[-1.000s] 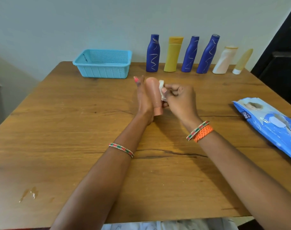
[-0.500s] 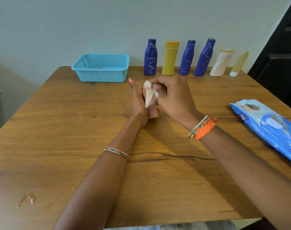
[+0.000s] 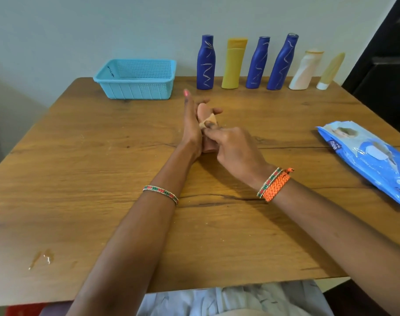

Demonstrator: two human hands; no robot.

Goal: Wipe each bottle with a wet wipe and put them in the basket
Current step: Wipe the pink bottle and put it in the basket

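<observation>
Mid-wipe on the pink bottle [image 3: 204,115] at frame centre: left hand [image 3: 192,126] wraps round it, right hand [image 3: 235,149] pinches the wet wipe [image 3: 208,121] against its side. Probably finish rubbing, then carry it to the light-blue basket [image 3: 135,87], upper left, looks empty so far.

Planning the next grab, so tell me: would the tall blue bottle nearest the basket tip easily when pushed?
Probably. The blue bottle stands upright, tall on a narrow base, so a high push could topple it. Its smooth, waisted body looks rigid and may be slippery.
</observation>
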